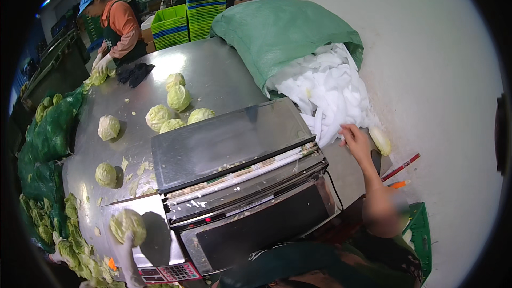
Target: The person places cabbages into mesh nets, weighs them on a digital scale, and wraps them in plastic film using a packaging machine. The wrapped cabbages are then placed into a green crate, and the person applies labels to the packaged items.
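Note:
Low at the left, my left hand (129, 242) in a white glove holds a round pale-green cabbage (127, 224) above the metal plate of a digital scale (114, 210). The cabbage casts a dark shadow on the plate. My bare right hand (354, 138) is at the near edge of a heap of white foam net sleeves (332, 88). Its fingers are bent and apart, with nothing visible between them. The sleeves spill from a big green woven sack (288, 28). Between my hands stands a film-wrapping machine (232, 144) with a dark heating plate (264, 224).
Several cabbages (159, 117) and loose leaves lie on the steel table (224, 68). Green mesh sacks (50, 172) line its left edge. A co-worker's gloved hand (58, 253) is among leaves at lower left. A co-worker (122, 28) handles cabbage across the table. Stacked crates (206, 12) stand behind.

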Tool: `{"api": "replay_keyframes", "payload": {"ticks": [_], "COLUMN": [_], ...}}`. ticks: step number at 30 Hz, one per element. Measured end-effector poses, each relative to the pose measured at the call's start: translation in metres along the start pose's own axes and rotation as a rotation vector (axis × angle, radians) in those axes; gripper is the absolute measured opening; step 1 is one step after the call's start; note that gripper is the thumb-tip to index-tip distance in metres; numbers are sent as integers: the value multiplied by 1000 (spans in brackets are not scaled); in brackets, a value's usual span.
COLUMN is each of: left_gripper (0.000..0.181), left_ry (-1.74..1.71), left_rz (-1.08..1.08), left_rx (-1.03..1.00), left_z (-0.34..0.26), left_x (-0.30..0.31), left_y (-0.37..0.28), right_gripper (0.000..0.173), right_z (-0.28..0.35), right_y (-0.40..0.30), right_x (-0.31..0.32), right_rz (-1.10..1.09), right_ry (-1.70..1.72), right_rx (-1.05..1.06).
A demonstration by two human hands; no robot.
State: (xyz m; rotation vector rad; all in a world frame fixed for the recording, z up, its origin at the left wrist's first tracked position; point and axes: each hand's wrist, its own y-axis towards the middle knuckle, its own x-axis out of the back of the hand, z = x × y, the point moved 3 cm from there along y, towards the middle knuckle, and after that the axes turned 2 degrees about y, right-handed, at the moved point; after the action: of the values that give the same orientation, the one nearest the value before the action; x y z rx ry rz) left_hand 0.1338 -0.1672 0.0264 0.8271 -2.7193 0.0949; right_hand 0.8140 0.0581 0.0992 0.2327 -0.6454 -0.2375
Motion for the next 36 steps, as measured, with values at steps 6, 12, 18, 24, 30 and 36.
{"api": "replay_keyframes", "payload": {"ticks": [6, 12, 18, 24, 30, 36], "left_gripper": [74, 93, 100, 97, 88, 59], "left_ry": [33, 426, 357, 599, 623, -178], "left_rz": [-130, -268, -201, -238, -424, 429], "left_rx": [40, -271, -274, -377, -423, -476], "left_z": [14, -5, -33, -25, -38, -193], "left_x": [-30, -47, -92, -62, -49, -234], "left_y": [-34, -42, -62, -47, -74, -161], "right_gripper": [30, 30, 33, 38, 31, 19], "right_z": [-53, -93, -80, 52, 162, 179], "right_y": [97, 132, 126, 86, -19, -126], "right_x": [-37, -76, -57, 33, 32, -62], "right_rz": [1, 148, 15, -282, -274, 422], "right_ry": [-363, -845, -507, 203, 676, 468], "right_rx": [-72, 27, 38, 408, 552, 456]}}
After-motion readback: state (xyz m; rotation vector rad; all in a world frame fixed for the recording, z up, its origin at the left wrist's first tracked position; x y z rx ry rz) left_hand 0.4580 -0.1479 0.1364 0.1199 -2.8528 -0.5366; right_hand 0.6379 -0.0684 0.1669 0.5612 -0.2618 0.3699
